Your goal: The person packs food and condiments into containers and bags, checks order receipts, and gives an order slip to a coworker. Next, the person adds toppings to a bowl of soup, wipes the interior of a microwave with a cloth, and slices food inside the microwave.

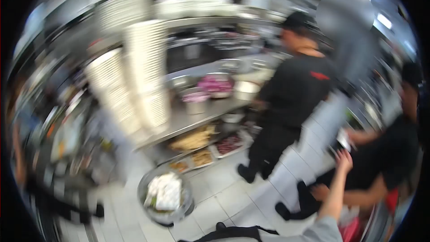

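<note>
My right arm, in a grey sleeve, reaches up from the lower right. At its end, my right hand (pixel 344 159) is closed at the lower edge of a small white object (pixel 344 140), too blurred to identify. Another person's hand (pixel 357 137) is at the upper right side of that object. This person (pixel 385 161) wears black and stands at the right; their other hand (pixel 320 192) is lower, beside my forearm. My left hand is not in view.
A tub (pixel 188 210) with white contents stands on the tiled floor (pixel 226 199). Tall stacks of white dishes (pixel 145 62) and bowls of purple food (pixel 216 85) are on a steel counter (pixel 179 127). A person in black (pixel 298 85) stands there. Food trays (pixel 230 145) sit below.
</note>
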Demonstrator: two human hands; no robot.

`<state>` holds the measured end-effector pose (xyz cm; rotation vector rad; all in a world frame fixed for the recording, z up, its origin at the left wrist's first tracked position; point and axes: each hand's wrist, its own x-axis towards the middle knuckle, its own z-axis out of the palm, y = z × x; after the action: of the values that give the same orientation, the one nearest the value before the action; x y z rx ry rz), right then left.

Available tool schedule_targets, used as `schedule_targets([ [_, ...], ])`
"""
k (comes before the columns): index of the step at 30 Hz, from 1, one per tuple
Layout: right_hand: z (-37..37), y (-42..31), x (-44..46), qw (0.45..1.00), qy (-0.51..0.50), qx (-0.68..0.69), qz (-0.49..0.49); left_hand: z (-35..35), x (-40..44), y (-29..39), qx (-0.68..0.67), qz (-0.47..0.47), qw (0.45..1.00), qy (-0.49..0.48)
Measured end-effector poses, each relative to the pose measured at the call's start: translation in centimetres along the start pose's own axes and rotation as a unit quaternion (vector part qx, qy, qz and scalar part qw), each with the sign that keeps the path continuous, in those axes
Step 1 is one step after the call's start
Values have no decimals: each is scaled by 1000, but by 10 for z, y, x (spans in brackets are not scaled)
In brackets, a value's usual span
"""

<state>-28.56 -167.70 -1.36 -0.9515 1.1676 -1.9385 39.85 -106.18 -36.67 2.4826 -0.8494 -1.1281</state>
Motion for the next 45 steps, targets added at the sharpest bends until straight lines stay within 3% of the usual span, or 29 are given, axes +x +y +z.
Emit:
schedule_targets([
  [2,27,2,-11,996,-31,11,86,49,-40,-57,97,58,990,80],
  [3,1,47,20,988,-109,32,106,63,-42,-65,37,-66,997,3],
  [4,56,7,-61,976,-153,-49,145,76,-61,-60,-22,-138,989,53],
  [5,96,10,-128,954,-221,-110,170,59,-86,-33,-26,-131,988,77],
  [6,135,37,-175,913,-320,-142,210,77,-93,-40,-118,-150,970,154],
  [7,167,62,-234,856,-422,-174,243,75,-113,-27,-185,-144,947,220],
  [9,217,99,-367,697,-623,-222,276,68,-149,-12,-263,-207,910,244],
  [12,254,117,-552,440,-829,-252,237,83,-222,-16,-368,-241,845,305],
  [16,260,94,-747,202,-943,-226,137,170,-331,-63,-399,-310,796,334],
  [19,240,64,-870,66,-975,-205,63,262,-425,-107,-442,-438,697,358],
  [20,231,53,-904,29,-978,-202,36,285,-463,-106,-461,-498,618,397],
  [22,214,33,-965,-31,-979,-200,-5,321,-529,-91,-442,-595,380,553],
  [24,194,14,-1016,-84,-975,-203,-41,356,-580,-78,-476,-540,128,682],
  [26,178,1,-1063,-127,-967,-207,-77,388,-617,-60,-468,-413,-74,778],
  [30,151,-17,-1141,-202,-947,-207,-143,426,-639,0,-338,-457,-245,785],
  [33,137,-25,-1190,-241,-935,-195,-175,388,-649,49,-292,-374,-413,778],
  [37,104,-50,-1276,-304,-920,-124,-215,371,-644,58,-235,-345,-434,799],
  [40,19,-73,-1374,-413,-868,56,-271,339,-662,56,-221,-326,-407,824],
  [42,-68,-168,-1358,-466,-837,153,-241,329,-688,44,-195,-326,-368,849],
  [45,-193,-292,-1306,-575,-773,168,-210,321,-734,29,-208,-336,-378,837],
])
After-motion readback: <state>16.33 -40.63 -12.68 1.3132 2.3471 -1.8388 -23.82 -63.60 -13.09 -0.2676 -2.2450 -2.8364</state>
